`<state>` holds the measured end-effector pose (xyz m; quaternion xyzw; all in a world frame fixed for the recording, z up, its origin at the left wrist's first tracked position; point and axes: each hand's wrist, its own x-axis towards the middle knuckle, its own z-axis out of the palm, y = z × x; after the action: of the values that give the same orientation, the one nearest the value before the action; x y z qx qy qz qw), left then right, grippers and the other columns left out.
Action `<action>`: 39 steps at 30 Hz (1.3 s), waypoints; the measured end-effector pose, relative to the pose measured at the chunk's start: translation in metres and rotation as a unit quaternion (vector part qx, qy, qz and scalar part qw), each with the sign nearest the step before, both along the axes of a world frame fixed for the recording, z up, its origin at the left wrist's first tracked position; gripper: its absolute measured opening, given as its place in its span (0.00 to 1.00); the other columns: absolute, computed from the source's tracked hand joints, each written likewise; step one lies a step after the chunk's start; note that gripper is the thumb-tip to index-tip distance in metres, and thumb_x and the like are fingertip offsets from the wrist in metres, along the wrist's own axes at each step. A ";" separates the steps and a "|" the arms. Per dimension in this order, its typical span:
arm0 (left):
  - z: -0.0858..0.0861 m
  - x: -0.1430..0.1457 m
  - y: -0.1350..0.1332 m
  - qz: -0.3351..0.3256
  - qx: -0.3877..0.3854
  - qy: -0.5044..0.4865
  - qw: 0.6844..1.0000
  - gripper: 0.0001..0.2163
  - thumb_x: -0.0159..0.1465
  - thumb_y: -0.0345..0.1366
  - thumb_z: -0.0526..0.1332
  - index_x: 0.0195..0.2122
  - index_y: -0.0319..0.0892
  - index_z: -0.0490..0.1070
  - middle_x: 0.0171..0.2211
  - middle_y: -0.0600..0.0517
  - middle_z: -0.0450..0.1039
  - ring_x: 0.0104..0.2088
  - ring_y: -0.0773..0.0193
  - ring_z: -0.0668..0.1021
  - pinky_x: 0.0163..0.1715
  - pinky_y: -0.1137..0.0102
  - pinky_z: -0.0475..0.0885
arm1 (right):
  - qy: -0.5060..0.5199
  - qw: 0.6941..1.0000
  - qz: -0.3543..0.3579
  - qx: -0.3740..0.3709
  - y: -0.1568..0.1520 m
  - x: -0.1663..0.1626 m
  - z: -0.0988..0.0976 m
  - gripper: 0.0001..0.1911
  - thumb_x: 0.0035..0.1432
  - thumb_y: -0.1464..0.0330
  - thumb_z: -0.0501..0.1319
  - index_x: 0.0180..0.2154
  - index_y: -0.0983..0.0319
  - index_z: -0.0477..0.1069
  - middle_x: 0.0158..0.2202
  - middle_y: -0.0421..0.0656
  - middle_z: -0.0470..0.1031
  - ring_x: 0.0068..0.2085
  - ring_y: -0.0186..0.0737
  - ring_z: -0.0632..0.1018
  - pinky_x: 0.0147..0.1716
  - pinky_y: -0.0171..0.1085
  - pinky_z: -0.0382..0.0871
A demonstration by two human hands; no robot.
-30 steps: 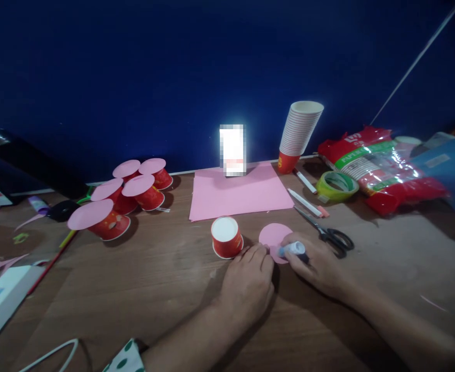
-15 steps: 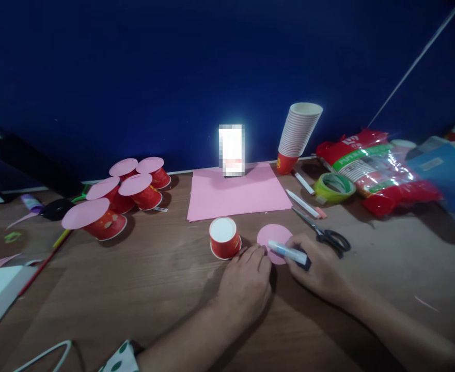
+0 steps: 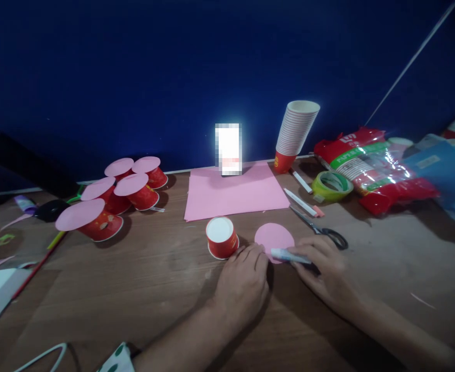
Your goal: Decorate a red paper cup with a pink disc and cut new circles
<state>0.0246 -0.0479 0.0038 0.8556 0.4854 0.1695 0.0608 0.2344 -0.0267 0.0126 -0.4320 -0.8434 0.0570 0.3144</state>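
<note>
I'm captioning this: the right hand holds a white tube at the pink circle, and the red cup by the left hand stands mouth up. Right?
Not mouth up: the head view shows the red cup by the left hand standing upside down, base up. The rest holds.

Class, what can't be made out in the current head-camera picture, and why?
Head view:
- White tube: markings blurred; right hand partly covers it.
- Left hand: palm hidden by its own back.
- Nearest red cup: inside hidden by its upturned base.
- Bright rectangle: content lost to pixelation.
- Blue packet: cut off by right edge.
</note>
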 end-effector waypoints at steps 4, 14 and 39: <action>0.002 0.002 0.001 0.021 -0.025 -0.029 0.999 0.12 0.64 0.26 0.51 0.48 0.39 0.63 0.46 0.45 0.73 0.48 0.57 0.74 0.51 0.59 0.68 | 0.018 0.999 0.009 -0.030 0.002 -0.001 -0.005 0.11 0.58 0.74 0.58 0.41 0.57 0.74 0.37 0.45 0.73 0.40 0.44 0.75 0.40 0.42 0.71; 0.004 0.007 0.004 0.036 -0.049 -0.059 0.996 0.08 0.65 0.26 0.51 0.43 0.41 0.62 0.38 0.48 0.74 0.40 0.59 0.76 0.45 0.61 0.70 | -0.006 0.991 0.046 -0.127 0.006 0.005 0.002 0.12 0.60 0.74 0.56 0.44 0.58 0.72 0.40 0.45 0.72 0.41 0.43 0.74 0.40 0.41 0.70; -0.004 0.002 0.003 0.007 -0.045 -0.049 0.998 0.18 0.63 0.25 0.52 0.54 0.38 0.57 0.50 0.41 0.71 0.50 0.54 0.74 0.50 0.57 0.67 | -0.081 0.986 0.042 -0.138 0.006 0.004 0.026 0.13 0.63 0.72 0.52 0.45 0.57 0.73 0.40 0.45 0.74 0.42 0.42 0.76 0.44 0.39 0.72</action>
<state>0.0262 -0.0453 -0.0007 0.8394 0.4948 0.1896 0.1213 0.2388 -0.0208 0.0382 -0.4387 -0.8675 0.1507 0.1798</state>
